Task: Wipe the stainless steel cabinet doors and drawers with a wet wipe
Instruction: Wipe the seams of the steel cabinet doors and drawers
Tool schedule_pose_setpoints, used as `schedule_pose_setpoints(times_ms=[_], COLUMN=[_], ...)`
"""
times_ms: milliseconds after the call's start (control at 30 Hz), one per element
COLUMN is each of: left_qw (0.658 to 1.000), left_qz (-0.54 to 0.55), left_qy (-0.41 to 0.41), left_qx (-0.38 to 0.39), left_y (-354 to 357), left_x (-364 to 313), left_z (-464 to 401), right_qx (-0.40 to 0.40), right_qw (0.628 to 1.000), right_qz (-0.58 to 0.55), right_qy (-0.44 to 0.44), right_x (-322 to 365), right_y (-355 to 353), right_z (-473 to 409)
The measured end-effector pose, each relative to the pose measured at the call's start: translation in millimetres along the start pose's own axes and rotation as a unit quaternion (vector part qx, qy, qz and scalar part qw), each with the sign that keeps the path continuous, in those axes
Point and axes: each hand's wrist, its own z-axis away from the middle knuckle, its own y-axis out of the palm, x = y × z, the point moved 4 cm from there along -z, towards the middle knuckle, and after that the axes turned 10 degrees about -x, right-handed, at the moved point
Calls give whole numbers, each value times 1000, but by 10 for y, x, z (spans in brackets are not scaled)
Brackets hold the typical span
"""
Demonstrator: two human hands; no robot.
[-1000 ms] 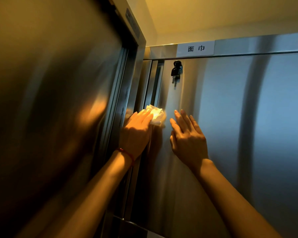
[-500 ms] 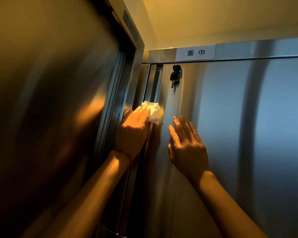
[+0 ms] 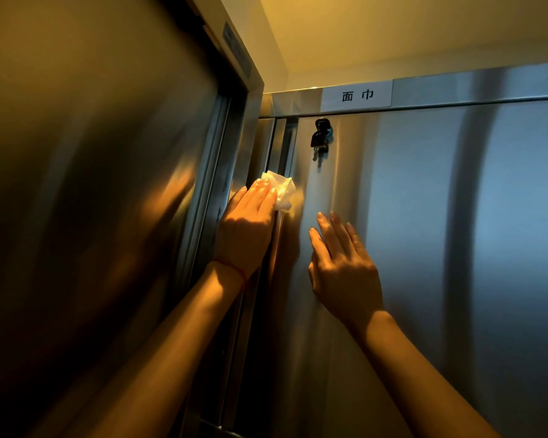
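On the steel cabinet door [image 3: 424, 248], my flat-fingered left hand [image 3: 247, 229] had pushed the wet wipe [image 3: 280, 191] higher along its left edge, nearing the keys [image 3: 320, 137], while my right hand [image 3: 342, 267] lay spread, bracing the panel.

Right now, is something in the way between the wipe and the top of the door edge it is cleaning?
Nothing visible blocks it. The left hand presses the wet wipe on the door's left edge; the strip above is bare. The keys hang further right, off that line.
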Motion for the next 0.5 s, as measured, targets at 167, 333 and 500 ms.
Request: schedule_pose_setpoints(times_ms=[167,333,500], left_qw=[1000,998,997], left_qz=[-23,-42,-38], left_qy=[17,49,32], left_qx=[2,24,60], left_y=[56,116,174], left_x=[90,87,11], left_z=[-88,14,140], right_qx=[4,4,-2], right_qw=[1000,1000,1000], right_qz=[0,3,5], right_qy=[0,-2,-4], right_x=[-5,1,1], right_y=[5,-7,-8], right_z=[-7,-5,-7])
